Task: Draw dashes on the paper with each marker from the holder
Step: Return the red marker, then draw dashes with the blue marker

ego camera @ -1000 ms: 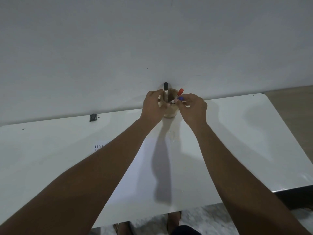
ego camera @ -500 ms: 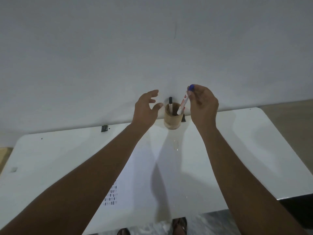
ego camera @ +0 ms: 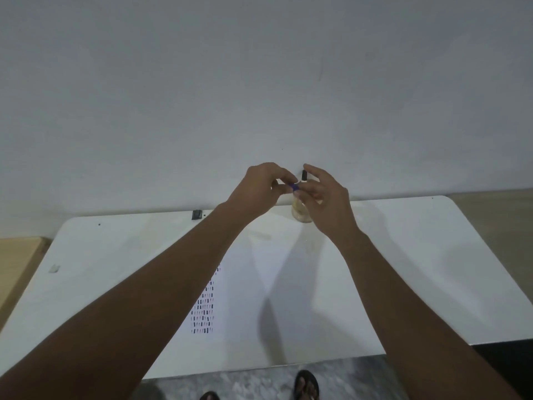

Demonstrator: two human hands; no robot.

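Observation:
A round wooden holder (ego camera: 300, 213) stands at the table's far edge by the wall, partly hidden behind my right hand (ego camera: 326, 202). A black-capped marker (ego camera: 304, 175) sticks up out of it. Above the holder both hands meet on a blue-capped marker (ego camera: 294, 186): my left hand (ego camera: 256, 187) pinches its blue cap, my right hand grips the body, which is mostly hidden. A white paper (ego camera: 245, 290) lies on the table below my arms, with rows of short dark and reddish dashes (ego camera: 204, 306) near its left edge.
The white table (ego camera: 418, 269) has rounded corners and abuts a grey wall. A small black object (ego camera: 196, 214) sits at its far edge, a small pale scrap (ego camera: 54, 268) at the left. A wooden surface (ego camera: 17, 261) adjoins on the left. Sandalled feet (ego camera: 306, 383) show below.
My right hand drew the blue-capped marker out of the holder and lifted it. My left hand, open half a second ago, has come over and closed on the marker's cap.

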